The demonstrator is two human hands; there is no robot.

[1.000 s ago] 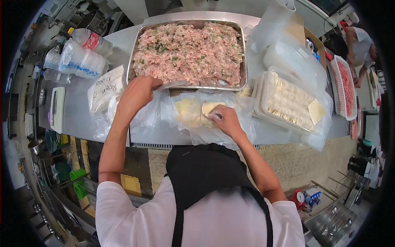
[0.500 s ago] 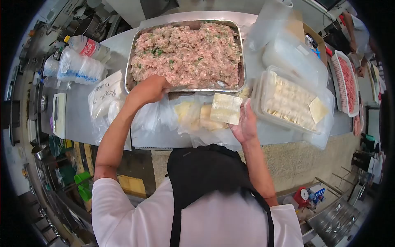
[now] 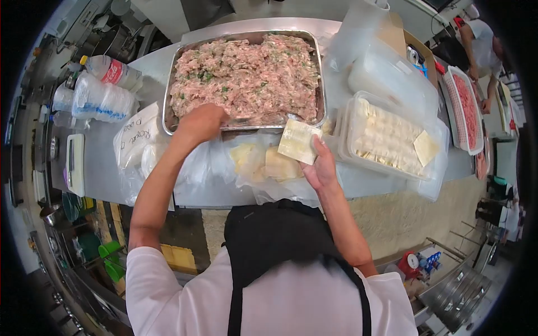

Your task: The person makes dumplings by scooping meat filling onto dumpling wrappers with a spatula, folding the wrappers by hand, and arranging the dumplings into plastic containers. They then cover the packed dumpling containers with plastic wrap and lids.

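Observation:
My left hand (image 3: 203, 123) is closed at the near edge of a large metal tray (image 3: 246, 128) heaped with raw minced meat (image 3: 246, 78) flecked with green. Its fingertips point into the tray, and whatever they grip is hidden. Just right of the tray's near corner, my right hand (image 3: 322, 168) pinches a square, pale yellow dumpling wrapper (image 3: 297, 141), with the thumb on its edge. Below and left of that hand, a stack of wrappers (image 3: 281, 165) lies on crumpled plastic. A clear plastic container (image 3: 348, 126) to the right holds rows of filled dumplings (image 3: 386, 137), with a loose wrapper (image 3: 426, 148) on top.
Plastic bottles (image 3: 112, 73) and a handwritten plastic bag (image 3: 137, 134) stand on the left. A white cutting board (image 3: 75, 165) lies farther left. Stacked translucent lids (image 3: 392, 73) sit behind the container. Beyond, a white basket (image 3: 453, 106) holds minced meat near another person's arm (image 3: 469, 50).
My right hand has shifted slightly left, and the wrapper is now more tilted. My left hand stays at the tray's near edge. The whole view has shifted a little.

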